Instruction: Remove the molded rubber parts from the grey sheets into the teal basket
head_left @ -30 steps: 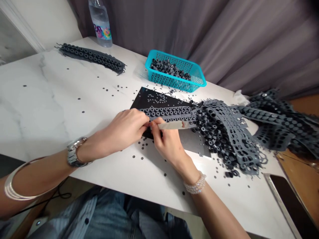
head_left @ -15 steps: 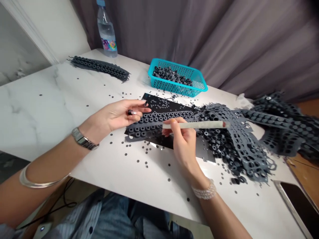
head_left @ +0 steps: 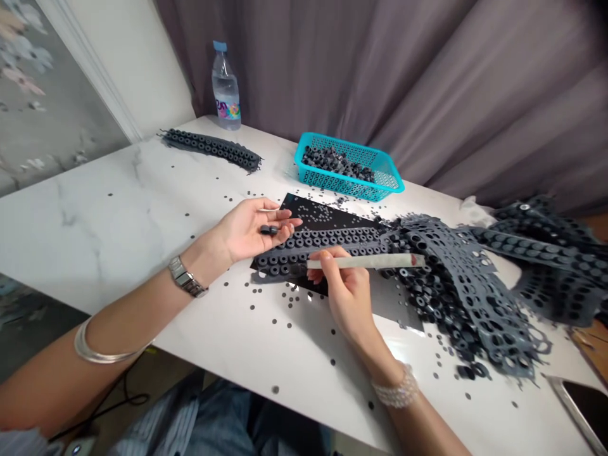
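My left hand (head_left: 254, 231) is turned palm up, its fingers loosely curled around a couple of small black rubber rings (head_left: 269, 230). In my right hand (head_left: 349, 288) is a slim white stick-like tool (head_left: 375, 261) with a reddish end; its working tip is hidden by the fingers. Both hands are at a dark grey rubber sheet (head_left: 327, 238) with rows of ring-shaped pieces, lying on a black board (head_left: 304, 212). To its right lie a heap of loose black rings (head_left: 434, 294) and a perforated rubber sheet (head_left: 468, 278).
Behind stands a turquoise basket (head_left: 349, 190) with black pieces inside. A water bottle (head_left: 225, 88) and another ringed rubber strip (head_left: 209, 147) are at the back left. More rubber sheets (head_left: 546, 247) and a phone (head_left: 582, 405) lie right. Small dark discs (head_left: 289, 325) dot the white table (head_left: 118, 234).
The camera view has shifted, so the scene sits lower. My left hand has turned further palm up, with the black rings now resting at its fingers. The right hand keeps its hold on the stick-like tool.
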### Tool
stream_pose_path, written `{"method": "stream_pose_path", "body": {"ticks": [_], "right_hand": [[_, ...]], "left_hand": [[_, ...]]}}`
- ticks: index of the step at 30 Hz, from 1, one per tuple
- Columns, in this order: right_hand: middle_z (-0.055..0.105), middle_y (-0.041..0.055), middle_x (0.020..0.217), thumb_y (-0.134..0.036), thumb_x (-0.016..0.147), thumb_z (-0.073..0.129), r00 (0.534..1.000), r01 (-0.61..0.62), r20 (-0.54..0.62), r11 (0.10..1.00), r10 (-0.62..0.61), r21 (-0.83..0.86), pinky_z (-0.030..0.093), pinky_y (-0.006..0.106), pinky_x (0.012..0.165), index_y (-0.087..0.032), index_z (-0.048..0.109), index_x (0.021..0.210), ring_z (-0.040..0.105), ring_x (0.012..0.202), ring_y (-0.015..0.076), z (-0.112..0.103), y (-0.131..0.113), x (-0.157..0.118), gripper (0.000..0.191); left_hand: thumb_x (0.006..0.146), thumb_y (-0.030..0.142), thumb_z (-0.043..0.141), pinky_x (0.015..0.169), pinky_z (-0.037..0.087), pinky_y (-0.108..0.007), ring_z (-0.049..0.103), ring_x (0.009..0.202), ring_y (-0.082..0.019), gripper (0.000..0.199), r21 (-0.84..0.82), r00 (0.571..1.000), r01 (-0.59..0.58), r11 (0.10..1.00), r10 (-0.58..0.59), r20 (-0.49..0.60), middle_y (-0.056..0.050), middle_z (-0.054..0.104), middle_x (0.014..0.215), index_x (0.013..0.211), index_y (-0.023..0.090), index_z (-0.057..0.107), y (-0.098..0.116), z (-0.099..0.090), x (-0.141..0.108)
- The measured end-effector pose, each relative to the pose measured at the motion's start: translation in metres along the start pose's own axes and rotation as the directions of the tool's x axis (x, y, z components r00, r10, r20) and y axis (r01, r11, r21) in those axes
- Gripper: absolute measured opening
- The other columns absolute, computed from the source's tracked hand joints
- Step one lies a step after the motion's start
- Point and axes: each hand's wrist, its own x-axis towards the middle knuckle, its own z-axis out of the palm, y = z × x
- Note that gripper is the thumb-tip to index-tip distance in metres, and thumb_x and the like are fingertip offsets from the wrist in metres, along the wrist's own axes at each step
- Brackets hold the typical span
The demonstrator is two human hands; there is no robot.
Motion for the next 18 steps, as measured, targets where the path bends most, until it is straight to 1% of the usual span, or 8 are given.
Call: {"method": "stream_pose_path", "body": {"ticks": [2,4,5,7,8,10,13,18], "right_hand": [[0.060,-0.0008,0.066,-0.038,0.097,0.047,0.999,0.008,0.041,1.000,-0.007,-0.018,0.042,0.025,0.056,-0.019,0.064,0.080,0.055,0.058,0.0117,0.003,0.000,-0.001,0.031],[0.060,-0.0007,0.067,-0.036,0.097,0.045,0.997,0.028,0.076,0.998,-0.024,-0.063,0.041,0.025,0.057,-0.019,0.063,0.079,0.055,0.059,0.0115,0.005,0.000,-0.002,0.031],[0.060,-0.0006,0.067,-0.035,0.097,0.045,0.996,0.040,0.088,0.995,-0.032,-0.089,0.041,0.025,0.057,-0.019,0.063,0.079,0.054,0.059,0.0113,0.006,0.000,-0.002,0.031],[0.061,-0.0004,0.068,-0.034,0.097,0.044,0.994,0.059,0.104,0.990,-0.046,-0.131,0.040,0.024,0.057,-0.019,0.063,0.079,0.054,0.058,0.0110,0.007,-0.001,-0.002,0.031],[0.061,-0.0004,0.068,-0.034,0.098,0.043,0.993,0.067,0.110,0.987,-0.051,-0.148,0.039,0.024,0.057,-0.019,0.063,0.079,0.054,0.058,0.0109,0.008,-0.001,-0.002,0.031],[0.061,-0.0004,0.068,-0.034,0.098,0.043,0.991,0.081,0.116,0.981,-0.061,-0.174,0.039,0.024,0.057,-0.019,0.063,0.080,0.054,0.058,0.0108,0.008,-0.002,-0.001,0.031],[0.060,-0.0009,0.067,-0.033,0.098,0.043,0.989,0.099,0.125,0.973,-0.074,-0.207,0.039,0.025,0.058,-0.019,0.063,0.082,0.055,0.058,0.0110,0.007,-0.002,-0.001,0.030],[0.064,0.0011,0.076,-0.031,0.098,0.041,0.981,0.147,0.158,0.962,-0.112,-0.229,0.041,0.026,0.062,-0.019,0.062,0.084,0.060,0.065,0.0123,0.008,-0.001,0.001,0.029]], "left_hand": [[0.082,0.019,0.057,0.043,0.040,-0.017,0.050,0.053,-0.007,0.020,0.165,0.998,-0.053,0.985,0.047,0.037,-0.006,0.060,0.069,0.062,0.016,0.055,0.001,0.000,-0.002],[0.084,0.025,0.059,0.040,0.026,-0.019,0.036,0.045,-0.004,0.030,0.525,0.987,-0.145,0.839,0.087,0.134,0.001,0.051,0.058,0.056,0.017,0.054,0.002,0.002,-0.008],[0.083,0.028,0.061,0.041,0.024,-0.021,0.034,0.045,-0.005,0.029,0.711,0.977,-0.205,0.673,0.097,0.189,0.002,0.050,0.056,0.057,0.017,0.058,0.002,0.003,-0.012],[0.081,0.031,0.063,0.045,0.026,-0.024,0.039,0.047,-0.007,0.020,0.923,0.953,-0.299,0.243,0.127,0.275,0.002,0.054,0.056,0.066,0.019,0.069,0.002,0.005,-0.022],[0.079,0.030,0.063,0.048,0.029,-0.024,0.043,0.050,-0.009,0.016,0.944,0.937,-0.326,0.054,0.151,0.315,0.002,0.058,0.058,0.072,0.021,0.073,0.002,0.006,-0.026],[0.078,0.029,0.062,0.054,0.035,-0.025,0.052,0.057,-0.012,0.015,0.911,0.895,-0.363,-0.195,0.198,0.399,0.002,0.066,0.066,0.083,0.024,0.076,-0.001,0.006,-0.034],[0.077,0.029,0.063,0.066,0.042,-0.027,0.062,0.073,-0.016,0.017,0.830,0.837,-0.422,-0.365,0.193,0.511,-0.001,0.073,0.081,0.087,0.024,0.076,-0.009,0.004,-0.040],[0.081,0.024,0.059,0.068,0.043,-0.029,0.065,0.078,-0.019,0.017,0.784,0.847,-0.370,-0.498,0.166,0.505,-0.005,0.072,0.084,0.088,0.021,0.074,-0.024,0.003,-0.043]]}}
